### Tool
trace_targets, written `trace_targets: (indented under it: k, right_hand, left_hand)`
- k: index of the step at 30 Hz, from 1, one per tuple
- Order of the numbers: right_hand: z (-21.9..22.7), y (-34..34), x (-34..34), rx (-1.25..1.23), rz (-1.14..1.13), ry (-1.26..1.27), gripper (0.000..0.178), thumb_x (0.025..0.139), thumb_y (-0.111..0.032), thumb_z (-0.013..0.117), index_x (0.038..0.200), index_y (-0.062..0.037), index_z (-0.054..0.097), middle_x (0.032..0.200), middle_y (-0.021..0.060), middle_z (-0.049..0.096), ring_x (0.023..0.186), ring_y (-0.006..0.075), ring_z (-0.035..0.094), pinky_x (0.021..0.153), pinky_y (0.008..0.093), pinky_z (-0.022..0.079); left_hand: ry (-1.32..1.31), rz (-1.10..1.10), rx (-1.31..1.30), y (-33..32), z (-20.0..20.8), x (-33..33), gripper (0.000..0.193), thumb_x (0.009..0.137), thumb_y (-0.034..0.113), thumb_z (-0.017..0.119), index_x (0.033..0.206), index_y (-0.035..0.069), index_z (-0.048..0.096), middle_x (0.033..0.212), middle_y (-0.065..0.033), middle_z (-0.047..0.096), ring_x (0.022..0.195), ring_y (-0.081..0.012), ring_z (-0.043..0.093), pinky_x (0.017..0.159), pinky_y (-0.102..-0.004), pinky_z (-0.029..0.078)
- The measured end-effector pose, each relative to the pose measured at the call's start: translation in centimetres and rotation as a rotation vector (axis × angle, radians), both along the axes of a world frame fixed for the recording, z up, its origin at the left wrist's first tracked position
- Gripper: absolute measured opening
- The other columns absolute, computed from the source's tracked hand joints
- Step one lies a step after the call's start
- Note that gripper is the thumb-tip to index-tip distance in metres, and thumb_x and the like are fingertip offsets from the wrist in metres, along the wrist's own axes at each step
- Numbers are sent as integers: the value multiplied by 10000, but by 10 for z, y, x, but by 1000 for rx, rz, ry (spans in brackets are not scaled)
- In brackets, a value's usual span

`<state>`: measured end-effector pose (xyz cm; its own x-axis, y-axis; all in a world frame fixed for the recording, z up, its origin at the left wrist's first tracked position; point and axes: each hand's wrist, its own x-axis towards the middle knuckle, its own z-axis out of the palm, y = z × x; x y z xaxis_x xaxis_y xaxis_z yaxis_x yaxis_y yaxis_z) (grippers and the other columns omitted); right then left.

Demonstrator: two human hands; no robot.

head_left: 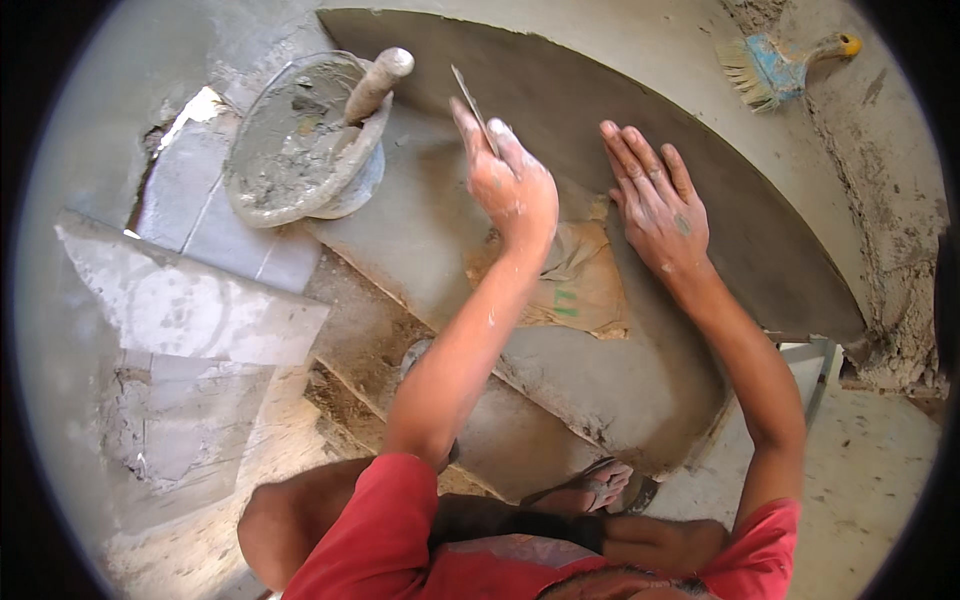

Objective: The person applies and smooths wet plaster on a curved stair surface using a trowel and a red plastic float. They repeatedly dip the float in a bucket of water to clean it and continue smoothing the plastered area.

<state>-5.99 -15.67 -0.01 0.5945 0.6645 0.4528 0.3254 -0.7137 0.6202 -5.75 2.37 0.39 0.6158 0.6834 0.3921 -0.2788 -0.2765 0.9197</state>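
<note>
Between the fingers and thumb of my left hand (512, 185) is a thin flat blade (474, 108), seen nearly edge-on, so its exact kind is unclear. It points up toward a curved band of dark, smooth wet mortar (740, 190). My right hand (660, 210) lies flat with fingers stretched over the near side of this band; whether it presses on the surface I cannot tell. To the left stands a bucket (240, 195) of grey mortar (290, 125), with a tool's thick round handle (380, 85) sticking out of it.
Under my forearms, a crumpled brown paper sheet (590, 285) lies on the grey step (640, 380). A blue brush with a yellow-tipped handle (785, 68) rests at the upper right. Lower steps (370, 300) descend to the left, beside a pale broken board (190, 300). My bare foot (600, 485) is near the step's edge.
</note>
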Motion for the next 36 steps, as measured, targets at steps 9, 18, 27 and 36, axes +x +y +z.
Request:
trace_targets:
  k: [9,18,27,36]
  right_hand:
    - [1,12,28,70,24,-1,705,1051,-328,588,1716,-193,397,1812,-83,301,1660,95,263,1383,402,58]
    - [-1,8,26,84,12,65,647,1025,-271,620,1658,-209,504,1780,-83,373,1640,94,313,1380,414,88]
    - [-2,13,27,117,55,14,649,1003,-229,633,1644,-214,527,1763,-84,410,1627,97,348,1369,415,129]
    - [0,12,25,155,59,83,649,993,-208,630,1634,-200,536,1767,-76,406,1631,96,342,1361,410,147]
  left_hand:
    - [-164,101,168,18,11,77,577,1118,70,448,1641,-136,321,1689,-371,359,1573,-503,368,1310,-493,325]
    - [-174,-133,177,2,-10,7,575,1088,17,456,1629,-142,343,1656,-388,394,1555,-531,377,1310,-525,321]
    - [-261,-59,284,10,3,52,560,1073,21,468,1597,-161,390,1626,-388,444,1540,-523,414,1311,-505,331]
    - [-287,127,362,38,21,34,540,1096,83,502,1580,-150,444,1352,-378,686,1142,-439,753,994,-469,580]
